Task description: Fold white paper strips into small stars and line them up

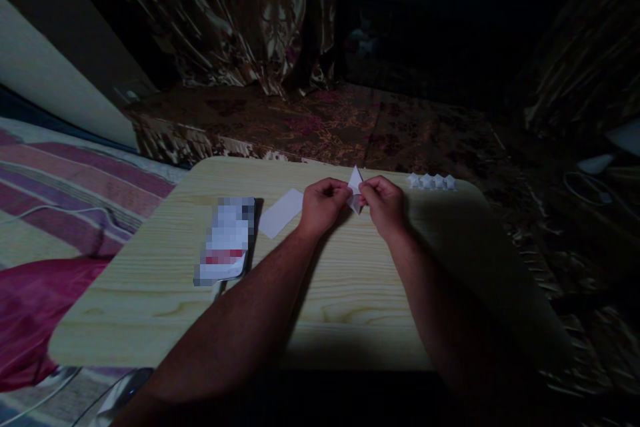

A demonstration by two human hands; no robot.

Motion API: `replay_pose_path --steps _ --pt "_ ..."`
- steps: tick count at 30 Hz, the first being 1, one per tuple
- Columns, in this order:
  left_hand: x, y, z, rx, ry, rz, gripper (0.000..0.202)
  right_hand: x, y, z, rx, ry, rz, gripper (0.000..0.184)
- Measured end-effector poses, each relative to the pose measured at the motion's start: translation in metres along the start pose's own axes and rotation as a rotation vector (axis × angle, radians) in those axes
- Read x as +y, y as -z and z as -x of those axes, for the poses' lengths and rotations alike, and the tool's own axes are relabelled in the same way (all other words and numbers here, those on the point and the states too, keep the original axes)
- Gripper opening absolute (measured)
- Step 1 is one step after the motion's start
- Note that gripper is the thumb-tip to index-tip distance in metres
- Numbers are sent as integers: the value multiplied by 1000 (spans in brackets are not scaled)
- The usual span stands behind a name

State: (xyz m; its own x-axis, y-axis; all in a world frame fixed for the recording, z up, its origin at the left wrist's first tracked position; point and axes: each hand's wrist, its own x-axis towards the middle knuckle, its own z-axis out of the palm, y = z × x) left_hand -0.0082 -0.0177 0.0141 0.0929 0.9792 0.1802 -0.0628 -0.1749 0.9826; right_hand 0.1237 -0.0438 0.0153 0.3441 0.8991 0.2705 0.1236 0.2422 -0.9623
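Note:
A small piece of folded white paper (355,179), pointed at top and bottom, is held between my two hands above the far part of the table. My left hand (323,205) pinches its left side, thumb and fingers closed on it. On its right side, my right hand (384,201) grips it the same way. Parts of the paper are hidden behind my fingertips. Just left of my left hand lies a flat white paper sheet (281,213), partly covered by that hand. Several small folded white paper pieces (433,181) stand in a row right of my right hand.
A phone (227,240) with a blurred-out screen lies on the left of the wooden table (350,320), a cable at its lower end. A striped bed cover (65,180) and pink cloth (45,313) are at the left. Patterned curtains (280,13) hang behind.

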Motion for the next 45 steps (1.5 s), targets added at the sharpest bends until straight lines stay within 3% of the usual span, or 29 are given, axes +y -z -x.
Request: replay_pose_path --steps 33,45 --pt "-9 3 1 36 -129 -76 12 -4 0 4 -79 96 89 15" --pt "-6 1 1 79 -105 -83 17 2 -2 3 -12 157 107 18"
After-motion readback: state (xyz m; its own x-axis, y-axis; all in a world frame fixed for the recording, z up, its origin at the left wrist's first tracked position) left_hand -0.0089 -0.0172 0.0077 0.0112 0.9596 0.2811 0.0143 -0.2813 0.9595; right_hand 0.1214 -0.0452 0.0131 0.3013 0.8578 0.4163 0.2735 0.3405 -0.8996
